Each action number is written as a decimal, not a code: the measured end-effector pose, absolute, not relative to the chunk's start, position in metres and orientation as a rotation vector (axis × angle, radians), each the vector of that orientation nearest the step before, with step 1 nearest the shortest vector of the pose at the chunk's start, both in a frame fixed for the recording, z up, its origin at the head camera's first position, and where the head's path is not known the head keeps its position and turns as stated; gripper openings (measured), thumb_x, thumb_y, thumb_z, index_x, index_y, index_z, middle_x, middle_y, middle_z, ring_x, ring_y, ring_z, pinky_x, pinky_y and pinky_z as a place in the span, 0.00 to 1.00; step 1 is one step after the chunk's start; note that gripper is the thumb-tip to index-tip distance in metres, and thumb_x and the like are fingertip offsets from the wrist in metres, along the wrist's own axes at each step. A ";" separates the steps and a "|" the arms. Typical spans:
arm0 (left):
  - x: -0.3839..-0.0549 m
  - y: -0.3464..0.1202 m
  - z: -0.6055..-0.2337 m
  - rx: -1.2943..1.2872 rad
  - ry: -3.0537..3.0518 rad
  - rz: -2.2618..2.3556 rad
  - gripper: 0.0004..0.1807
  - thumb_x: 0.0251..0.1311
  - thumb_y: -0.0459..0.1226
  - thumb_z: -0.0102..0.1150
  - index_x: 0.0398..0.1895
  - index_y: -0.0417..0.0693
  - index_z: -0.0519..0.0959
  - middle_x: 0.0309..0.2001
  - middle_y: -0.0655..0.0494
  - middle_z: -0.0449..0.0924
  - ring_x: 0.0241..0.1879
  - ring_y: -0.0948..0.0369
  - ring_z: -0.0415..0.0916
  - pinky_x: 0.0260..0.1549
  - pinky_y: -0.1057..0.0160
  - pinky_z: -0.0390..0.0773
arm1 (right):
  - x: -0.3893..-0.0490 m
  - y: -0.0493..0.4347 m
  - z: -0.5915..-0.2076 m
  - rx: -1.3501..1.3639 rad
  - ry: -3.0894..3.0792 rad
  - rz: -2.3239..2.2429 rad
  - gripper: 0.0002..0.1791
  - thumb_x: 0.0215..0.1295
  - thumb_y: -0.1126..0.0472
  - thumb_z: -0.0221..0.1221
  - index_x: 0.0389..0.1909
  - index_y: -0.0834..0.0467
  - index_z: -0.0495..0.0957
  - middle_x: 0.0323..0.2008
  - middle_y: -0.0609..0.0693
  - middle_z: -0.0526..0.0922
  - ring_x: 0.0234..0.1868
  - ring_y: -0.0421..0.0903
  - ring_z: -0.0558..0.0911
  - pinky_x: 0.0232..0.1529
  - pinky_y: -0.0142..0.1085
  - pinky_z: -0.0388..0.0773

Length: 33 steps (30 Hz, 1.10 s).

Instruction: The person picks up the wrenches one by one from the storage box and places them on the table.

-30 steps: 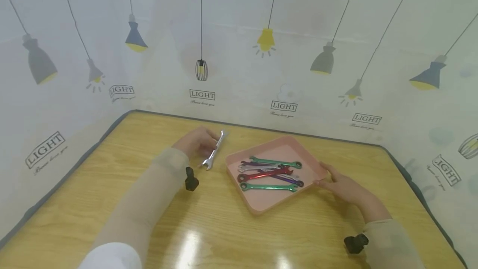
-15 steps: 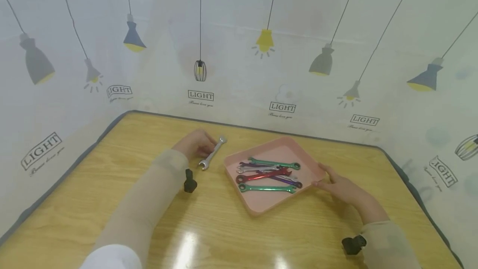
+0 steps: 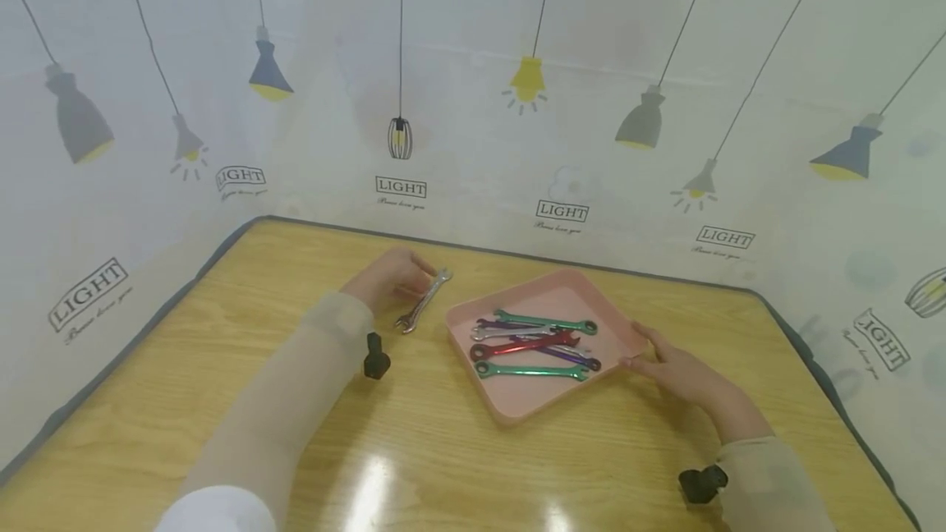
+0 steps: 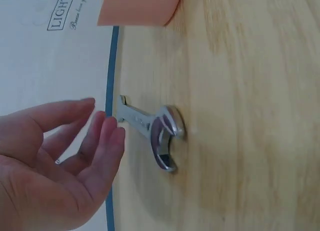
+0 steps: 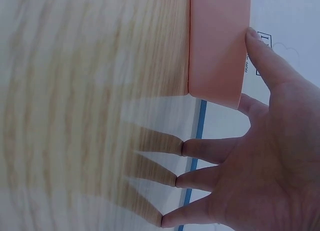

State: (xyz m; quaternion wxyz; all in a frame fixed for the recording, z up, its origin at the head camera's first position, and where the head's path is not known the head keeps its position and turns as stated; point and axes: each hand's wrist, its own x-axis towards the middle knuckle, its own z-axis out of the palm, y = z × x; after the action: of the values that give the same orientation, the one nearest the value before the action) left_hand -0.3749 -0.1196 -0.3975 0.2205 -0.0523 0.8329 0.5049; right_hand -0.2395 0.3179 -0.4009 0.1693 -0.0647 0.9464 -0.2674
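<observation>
A silver double open-end wrench (image 3: 424, 300) lies on the table left of the tray. My left hand (image 3: 395, 276) is beside it, fingers loosely bent. In the left wrist view the wrench (image 4: 155, 127) shows its large open end towards the camera, and the left hand's thumb and fingers (image 4: 111, 136) are not curled round it; whether a fingertip touches the far end I cannot tell. At the right corner of the pink tray (image 3: 517, 409), my right hand (image 3: 683, 372) rests with thumb and index finger against the rim. The other fingers spread straight to the table in the right wrist view.
Inside the tray lie several wrenches, including a red wrench (image 3: 521, 346), a green wrench (image 3: 532, 371) near the front and another green wrench (image 3: 543, 321) at the back. Purple and silver ones overlap between them. A printed cloth (image 3: 473, 146) hangs behind the wooden table (image 3: 443, 466).
The silver wrench has tilted over slightly and settled on the table as the left hand's fingers loosened from it. The right hand and tray have stayed put.
</observation>
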 end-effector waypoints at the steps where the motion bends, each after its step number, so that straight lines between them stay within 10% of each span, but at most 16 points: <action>1: -0.374 -0.119 -0.396 -0.105 2.313 1.397 0.22 0.55 0.26 0.61 0.56 0.40 0.78 0.46 0.44 0.81 0.44 0.52 0.79 0.42 0.60 0.82 | -0.240 0.318 -0.401 -0.182 2.689 -0.760 0.48 0.69 0.36 0.49 0.77 0.55 0.39 0.69 0.77 0.51 0.65 0.78 0.56 0.58 0.71 0.56; 33: -0.346 -0.018 -0.392 0.636 2.267 1.294 0.22 0.56 0.36 0.69 0.56 0.50 0.80 0.44 0.58 0.83 0.43 0.60 0.80 0.43 0.61 0.80 | -0.242 0.320 -0.403 -0.169 2.692 -0.758 0.49 0.68 0.34 0.50 0.78 0.54 0.39 0.69 0.76 0.50 0.66 0.78 0.54 0.58 0.72 0.55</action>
State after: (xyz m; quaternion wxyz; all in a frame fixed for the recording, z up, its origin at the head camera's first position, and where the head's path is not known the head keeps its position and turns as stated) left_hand -0.3464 -0.0179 -0.3917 0.2255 0.2306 0.8221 0.4691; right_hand -0.2416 0.3199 -0.4034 0.1689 -0.0594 0.9470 -0.2667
